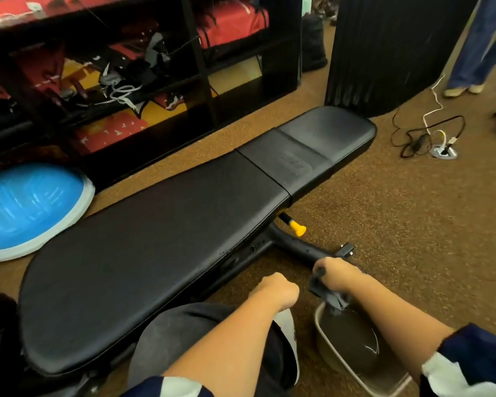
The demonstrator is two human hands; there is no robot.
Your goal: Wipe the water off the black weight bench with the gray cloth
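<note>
Peeking from right hand (336, 274): gray cloth (327, 295).

The left hand (275, 290) is a fist, and the right hand (337, 275) holds a gray cloth (325, 295).
The left arm (226, 339) and the right arm (390, 308) both reach forward side by side, bare from elbow to wrist. The left hand's fingers are curled in tight, with the back of the hand up, and nothing shows inside them. The right hand is near the fist but not touching it. Its fingers bend down and squeeze the cloth. The cloth is bunched up under the fingers and hangs down just below them, on the side toward the fist.
</note>
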